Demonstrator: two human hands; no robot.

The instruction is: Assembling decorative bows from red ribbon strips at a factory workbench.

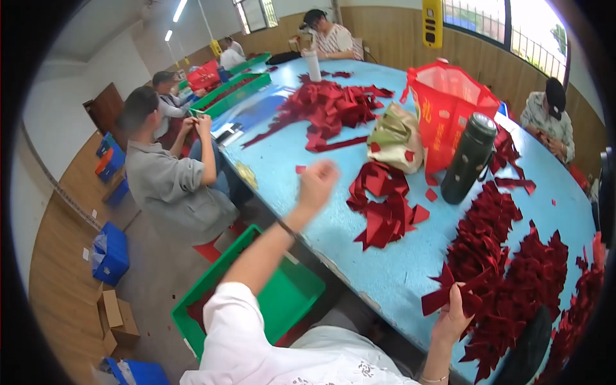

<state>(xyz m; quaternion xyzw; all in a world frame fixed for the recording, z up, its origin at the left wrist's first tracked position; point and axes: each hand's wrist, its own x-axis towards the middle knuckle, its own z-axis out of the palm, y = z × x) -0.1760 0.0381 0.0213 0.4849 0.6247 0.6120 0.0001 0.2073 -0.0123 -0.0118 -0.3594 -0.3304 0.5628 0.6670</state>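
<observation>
My left hand is stretched out over the near edge of the blue table. Its fingers are smeared by motion, so what they hold, if anything, cannot be made out. A small red scrap lies beside it. At the lower right, my right hand is closed on a dark red ribbon bow, pinched between thumb and fingers. Long piles of similar bows spread behind and beside that hand. Loose cut ribbon strips lie between my two hands.
A dark green flask, a red bag and a pale green cloth bundle stand mid-table. A bigger ribbon heap lies farther back. Below my left arm is a green crate. A person in grey sits at left; others work around the table.
</observation>
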